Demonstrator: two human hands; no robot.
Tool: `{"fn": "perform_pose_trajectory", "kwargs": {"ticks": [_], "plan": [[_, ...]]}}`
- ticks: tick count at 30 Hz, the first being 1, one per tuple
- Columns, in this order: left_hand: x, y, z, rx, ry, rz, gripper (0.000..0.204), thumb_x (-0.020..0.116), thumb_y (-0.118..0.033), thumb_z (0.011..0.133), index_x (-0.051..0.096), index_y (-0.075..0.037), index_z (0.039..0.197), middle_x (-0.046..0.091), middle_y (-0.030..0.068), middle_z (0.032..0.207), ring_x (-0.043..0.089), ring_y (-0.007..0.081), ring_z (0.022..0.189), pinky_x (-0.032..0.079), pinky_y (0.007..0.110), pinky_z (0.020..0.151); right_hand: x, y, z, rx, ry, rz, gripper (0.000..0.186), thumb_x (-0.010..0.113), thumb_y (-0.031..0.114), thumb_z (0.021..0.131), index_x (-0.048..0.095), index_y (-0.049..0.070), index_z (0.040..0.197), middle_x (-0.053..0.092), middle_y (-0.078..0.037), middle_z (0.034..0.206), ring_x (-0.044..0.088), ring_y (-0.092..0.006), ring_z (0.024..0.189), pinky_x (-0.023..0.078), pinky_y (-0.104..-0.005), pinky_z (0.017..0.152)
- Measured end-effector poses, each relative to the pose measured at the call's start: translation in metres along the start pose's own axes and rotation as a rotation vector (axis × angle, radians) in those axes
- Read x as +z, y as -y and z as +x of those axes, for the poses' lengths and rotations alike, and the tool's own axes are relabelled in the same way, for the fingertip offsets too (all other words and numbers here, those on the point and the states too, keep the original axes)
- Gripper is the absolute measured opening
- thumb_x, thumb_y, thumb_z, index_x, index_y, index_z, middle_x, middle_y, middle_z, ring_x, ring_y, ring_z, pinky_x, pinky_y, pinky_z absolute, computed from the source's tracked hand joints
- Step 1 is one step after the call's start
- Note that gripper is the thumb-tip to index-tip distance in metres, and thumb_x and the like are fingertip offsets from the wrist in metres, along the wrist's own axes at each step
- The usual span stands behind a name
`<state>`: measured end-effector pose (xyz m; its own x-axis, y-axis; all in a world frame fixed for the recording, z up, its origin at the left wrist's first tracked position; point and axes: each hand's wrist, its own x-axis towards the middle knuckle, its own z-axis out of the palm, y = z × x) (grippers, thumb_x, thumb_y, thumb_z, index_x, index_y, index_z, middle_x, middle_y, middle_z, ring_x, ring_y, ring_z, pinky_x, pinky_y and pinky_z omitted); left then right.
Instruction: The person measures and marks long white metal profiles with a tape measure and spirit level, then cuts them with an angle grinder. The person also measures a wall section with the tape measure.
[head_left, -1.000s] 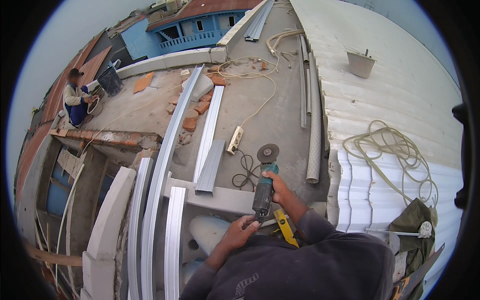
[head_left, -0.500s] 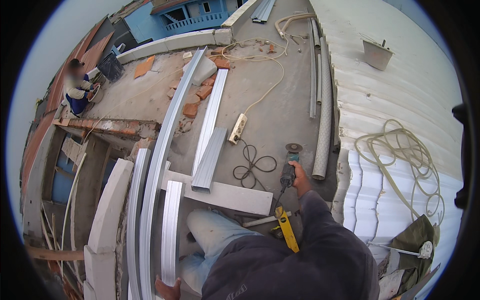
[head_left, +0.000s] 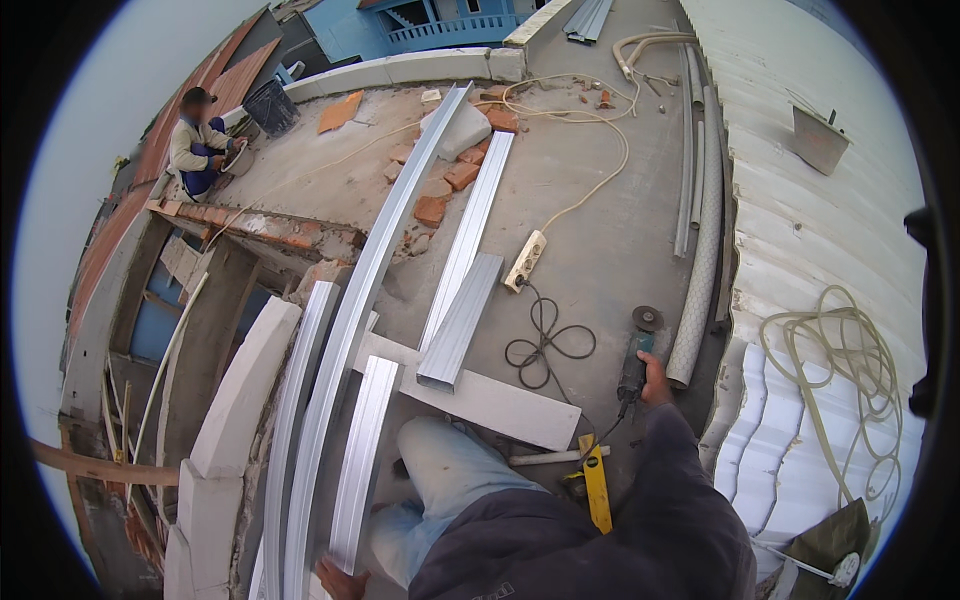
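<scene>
Left hand (head_left: 342,580) at a metal strip (head_left: 365,460), right hand (head_left: 656,380) wrapped around a grinder (head_left: 632,368).
The left thumb and fingers look apart by the strip's near end; I cannot tell if they pinch it. A yellow level (head_left: 596,490) is by the right sleeve (head_left: 668,470). Past it, the grinder's disc (head_left: 648,318) points away. More strips (head_left: 460,320) seem loose, not joined; how much is done or left, I cannot tell.

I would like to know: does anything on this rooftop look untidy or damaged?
Yes, two things. The orange bricks lie scattered beside the long metal channel, and some look broken. Also, the black cord lies in untidy loops on the floor, near the grinder.
</scene>
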<state>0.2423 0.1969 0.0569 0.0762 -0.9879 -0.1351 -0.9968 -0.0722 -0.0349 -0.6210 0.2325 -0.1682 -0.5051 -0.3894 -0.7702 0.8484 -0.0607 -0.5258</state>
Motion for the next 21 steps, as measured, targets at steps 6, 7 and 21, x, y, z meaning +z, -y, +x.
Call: {"fn": "perform_pose_trajectory", "kwargs": {"ticks": [6, 7, 21], "plan": [[-0.011, -0.025, 0.021, -0.082, 0.013, 0.011, 0.112, 0.098, -0.031, 0.062, 0.04, 0.003, 0.151, 0.054, 0.0274, 0.141, 0.05, 0.0479, 0.134, 0.041, 0.056, 0.115, -0.021, -0.015, -0.017, -0.397, -0.249, -1.026, 0.071, 0.088, 0.034, 0.08, 0.056, -0.001, 0.133, 0.066, -0.021, 0.126, 0.068, -0.0371, 0.114, 0.056, -0.0508, 0.099], [-0.008, -0.027, 0.026, -0.088, 0.032, 0.008, 0.116, 0.099, -0.032, 0.06, 0.039, 0.003, 0.152, 0.054, 0.0272, 0.141, 0.05, 0.0479, 0.134, 0.04, 0.056, 0.116, -0.021, -0.018, -0.019, -0.435, -0.294, -1.181, 0.075, 0.089, 0.034, 0.078, 0.055, -0.002, 0.134, 0.064, -0.023, 0.131, 0.066, -0.0385, 0.119, 0.055, -0.0504, 0.101], [0.026, -0.018, 0.045, -0.058, -0.01, 0.031, 0.103, 0.1, -0.039, 0.051, 0.051, 0.0, 0.133, 0.063, 0.0237, 0.12, 0.059, 0.0465, 0.118, 0.048, 0.056, 0.101, 0.192, -0.07, -0.126, -0.814, -0.012, -1.297, 0.041, 0.078, 0.031, 0.089, 0.07, -0.001, 0.113, 0.075, -0.02, 0.11, 0.072, -0.04, 0.106, 0.056, -0.0484, 0.091]]}}
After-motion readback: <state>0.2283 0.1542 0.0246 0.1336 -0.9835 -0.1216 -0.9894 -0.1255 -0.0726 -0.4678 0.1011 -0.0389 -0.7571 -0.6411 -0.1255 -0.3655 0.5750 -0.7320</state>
